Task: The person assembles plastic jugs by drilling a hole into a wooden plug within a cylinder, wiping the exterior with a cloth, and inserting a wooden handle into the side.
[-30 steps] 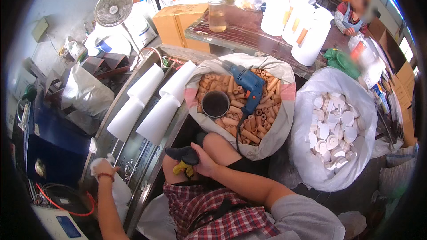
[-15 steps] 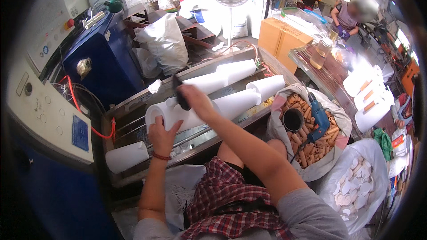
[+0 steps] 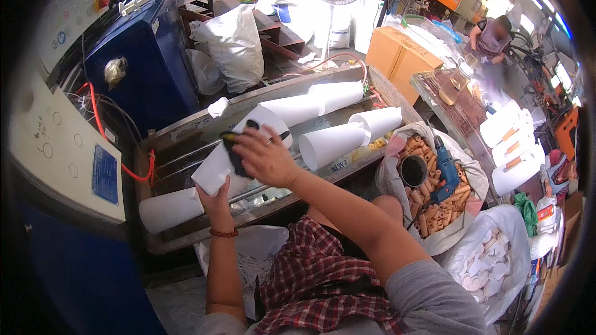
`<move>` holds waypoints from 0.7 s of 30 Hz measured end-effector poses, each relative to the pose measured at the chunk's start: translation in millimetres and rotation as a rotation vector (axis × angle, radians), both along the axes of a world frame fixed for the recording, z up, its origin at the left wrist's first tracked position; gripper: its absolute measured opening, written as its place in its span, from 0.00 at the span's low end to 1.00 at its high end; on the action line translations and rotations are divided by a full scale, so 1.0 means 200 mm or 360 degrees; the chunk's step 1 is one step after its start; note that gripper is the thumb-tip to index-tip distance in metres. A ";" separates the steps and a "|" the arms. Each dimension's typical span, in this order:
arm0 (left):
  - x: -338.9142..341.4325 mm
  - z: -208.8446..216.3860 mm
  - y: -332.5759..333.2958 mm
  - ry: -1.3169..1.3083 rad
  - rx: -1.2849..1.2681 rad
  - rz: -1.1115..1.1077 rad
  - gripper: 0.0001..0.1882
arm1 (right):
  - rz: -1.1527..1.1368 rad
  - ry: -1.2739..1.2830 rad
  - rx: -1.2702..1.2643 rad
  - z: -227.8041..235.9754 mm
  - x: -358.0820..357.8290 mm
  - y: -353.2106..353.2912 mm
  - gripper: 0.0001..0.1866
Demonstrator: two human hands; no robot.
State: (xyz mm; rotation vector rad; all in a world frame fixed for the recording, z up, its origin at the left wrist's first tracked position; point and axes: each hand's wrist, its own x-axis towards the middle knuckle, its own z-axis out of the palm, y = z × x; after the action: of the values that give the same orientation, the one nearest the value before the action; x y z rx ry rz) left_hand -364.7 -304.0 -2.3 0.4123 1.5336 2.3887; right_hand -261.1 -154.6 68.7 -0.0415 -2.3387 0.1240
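My left hand point(image 3: 216, 203) is wrapped round the lower end of a white tapered tube point(image 3: 214, 166), which is held tilted above a wooden trough point(image 3: 292, 82). In my right hand point(image 3: 266, 156) is a black flat object whose exact kind I cannot make out; it lies against the tube's side. A dark curved mark or strip shows near the tube's wider upper end. Another white tapered tube point(image 3: 171, 210) lies at the trough's left end. Farther right in it rest more of them: a large one point(image 3: 332, 146) beside a smaller one point(image 3: 377, 122), and a pair point(image 3: 336, 96) behind.
At my right stands a sack point(image 3: 406, 223) of tan tubes with a blue power drill point(image 3: 447, 170) and dark cup point(image 3: 413, 170) on top. A clear bag point(image 3: 496, 273) holds white discs. A control panel point(image 3: 74, 149) flanks the left. A co-worker point(image 3: 493, 40) is far right.
The white tube has been lifted and tilted out of the row, its wider end now away from me. My left hand has shifted lower; the black object has moved down and left.
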 end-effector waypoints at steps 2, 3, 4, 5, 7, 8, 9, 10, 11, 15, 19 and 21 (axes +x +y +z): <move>0.02 -0.03 -0.05 0.0474 -0.0186 0.0083 0.38 | -0.0330 0.0029 -0.0093 -0.03 -0.03 0.13 0.16; 0.03 0.00 -0.06 0.0713 -0.0284 0.0116 0.38 | -0.0547 0.0080 -0.0192 -0.02 -0.05 0.19 0.14; 0.06 0.04 -0.07 0.0524 -0.0248 -0.0047 0.37 | -0.0536 -0.0092 -0.0415 -0.01 -0.05 0.25 0.14; 0.06 0.03 -0.08 0.0713 -0.0455 0.0012 0.35 | -0.0521 -0.0255 -0.0638 0.00 -0.05 0.30 0.15; 0.04 -0.01 -0.11 0.1087 -0.0866 0.0129 0.32 | -0.0200 -0.0504 -0.0465 -0.01 -0.11 0.31 0.16; 0.07 0.06 -0.11 0.1314 -0.0936 0.0185 0.32 | -0.0045 -0.0627 -0.0379 -0.02 -0.14 0.30 0.17; 0.07 0.06 -0.11 0.1460 -0.0966 0.0177 0.32 | 0.0163 -0.0547 -0.0683 0.04 -0.15 0.20 0.18; 0.07 0.04 -0.11 0.1606 -0.0995 0.0169 0.32 | 0.0345 -0.0605 -0.0786 0.06 -0.18 0.13 0.18; 0.07 0.03 -0.12 0.1753 -0.1031 0.0164 0.32 | 0.0537 -0.0661 -0.0890 0.08 -0.21 0.08 0.18; 0.08 0.00 -0.14 0.1579 -0.1057 0.0328 0.31 | 0.0121 -0.0962 -0.0503 0.12 -0.22 0.12 0.19; 0.09 0.08 -0.08 0.0521 -0.0333 0.0226 0.27 | -0.0245 -0.0301 -0.0325 0.05 -0.12 0.19 0.14; 0.09 0.10 -0.06 0.0361 -0.0291 0.0321 0.25 | -0.0113 -0.0068 -0.0091 0.07 -0.07 0.08 0.15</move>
State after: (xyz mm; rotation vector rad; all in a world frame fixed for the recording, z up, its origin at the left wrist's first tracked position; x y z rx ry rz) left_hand -346.1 -315.3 18.6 0.5250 1.9609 2.3859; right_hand -274.7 -139.3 82.2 -0.1564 -2.3731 0.1559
